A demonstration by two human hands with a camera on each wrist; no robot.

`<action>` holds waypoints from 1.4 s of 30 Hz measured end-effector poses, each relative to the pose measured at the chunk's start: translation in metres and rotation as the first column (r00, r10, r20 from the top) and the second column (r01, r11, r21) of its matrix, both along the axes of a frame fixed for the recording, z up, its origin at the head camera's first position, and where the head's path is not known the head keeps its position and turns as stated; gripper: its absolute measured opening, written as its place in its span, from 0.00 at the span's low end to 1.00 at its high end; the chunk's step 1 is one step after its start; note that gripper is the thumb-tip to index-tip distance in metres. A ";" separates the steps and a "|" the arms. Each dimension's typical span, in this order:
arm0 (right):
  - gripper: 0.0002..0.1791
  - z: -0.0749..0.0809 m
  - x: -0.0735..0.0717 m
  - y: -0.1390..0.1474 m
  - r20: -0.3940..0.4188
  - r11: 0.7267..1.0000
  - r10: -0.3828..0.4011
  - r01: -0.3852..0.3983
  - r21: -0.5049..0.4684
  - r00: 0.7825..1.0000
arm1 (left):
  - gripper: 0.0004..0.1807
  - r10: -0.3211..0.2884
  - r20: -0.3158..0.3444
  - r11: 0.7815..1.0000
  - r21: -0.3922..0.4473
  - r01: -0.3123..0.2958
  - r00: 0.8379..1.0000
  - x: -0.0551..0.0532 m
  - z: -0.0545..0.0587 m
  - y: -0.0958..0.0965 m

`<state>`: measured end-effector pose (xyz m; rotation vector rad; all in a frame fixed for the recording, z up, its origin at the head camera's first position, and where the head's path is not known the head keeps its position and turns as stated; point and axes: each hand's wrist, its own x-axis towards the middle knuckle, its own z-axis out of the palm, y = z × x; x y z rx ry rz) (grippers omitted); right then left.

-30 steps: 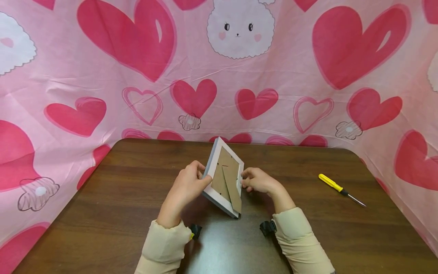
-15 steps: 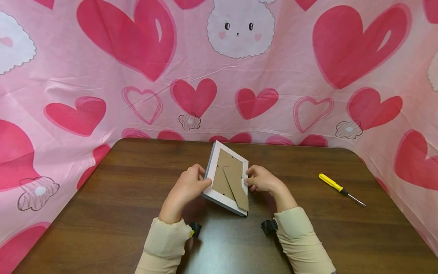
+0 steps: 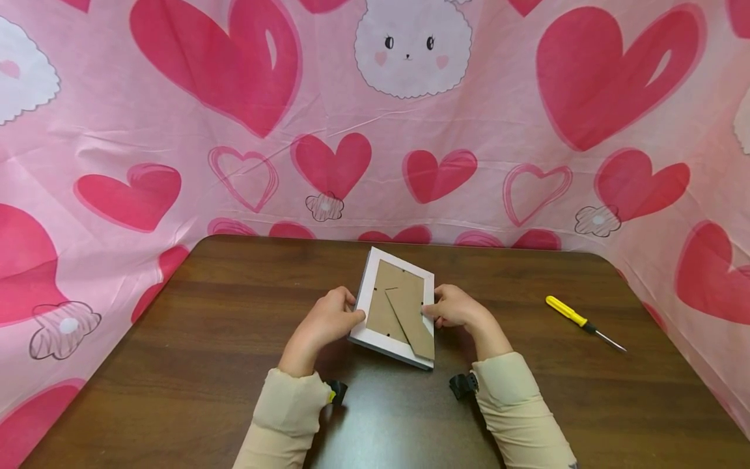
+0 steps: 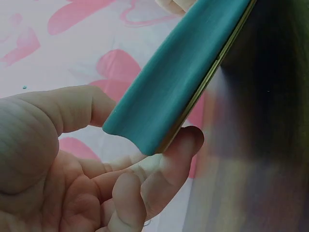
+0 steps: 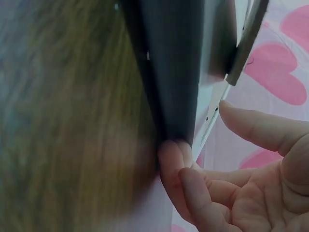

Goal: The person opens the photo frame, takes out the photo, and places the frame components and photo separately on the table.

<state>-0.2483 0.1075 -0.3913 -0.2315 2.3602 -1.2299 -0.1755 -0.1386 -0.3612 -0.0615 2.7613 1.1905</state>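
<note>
A picture frame (image 3: 363, 303) is held up over the middle of the table, its back turned toward me and tilted. It has a white border, a brown backing board (image 3: 381, 316) and a slanting stand leg (image 3: 415, 332) at the lower right. My left hand (image 3: 324, 317) grips the left edge, thumb on the back and fingers behind. In the left wrist view the frame's side (image 4: 169, 72) looks teal between thumb and fingertips. My right hand (image 3: 463, 307) pinches the right edge; the right wrist view has its fingertips (image 5: 171, 157) against the dark side. The frame's front is hidden in the head view.
A screwdriver (image 3: 567, 311) with a yellow handle lies at the right on the brown wooden table (image 3: 193, 365). Behind the table hangs a pink cloth (image 3: 492, 117) with hearts. Black wrist cameras (image 3: 463, 385) sit at both cuffs.
The picture frame has turned so its back faces me more squarely, and its top edge has come lower. My right hand has shifted slightly right with its edge; both hands keep their hold.
</note>
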 end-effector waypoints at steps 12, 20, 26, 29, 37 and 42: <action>0.24 0.001 0.001 0.004 0.043 0.997 -0.077 0.077 0.014 0.996 | 0.18 -0.021 0.036 1.000 0.012 0.021 0.999 -0.003 -0.012 0.006; 0.26 0.000 -0.001 0.008 0.005 0.995 -0.085 0.084 0.054 0.996 | 0.18 -0.034 0.036 0.999 0.009 0.034 0.999 -0.004 -0.020 0.011; 0.27 0.000 -0.001 0.010 -0.016 0.994 -0.087 0.088 0.065 0.996 | 0.18 -0.046 0.041 0.999 0.026 0.045 0.998 -0.004 -0.027 0.015; 0.26 0.000 -0.001 0.011 -0.030 0.993 -0.087 0.089 0.075 0.996 | 0.17 -0.052 0.041 0.999 0.018 0.051 0.998 -0.004 -0.030 0.017; 0.26 0.001 0.000 0.012 -0.035 0.991 -0.075 0.078 0.107 0.997 | 0.16 -0.041 0.048 0.999 -0.001 0.041 0.998 -0.004 -0.032 0.021; 0.29 0.002 -0.001 0.012 -0.002 0.991 -0.096 0.096 0.092 0.995 | 0.15 -0.020 0.036 0.999 -0.044 0.022 0.999 -0.003 -0.030 0.024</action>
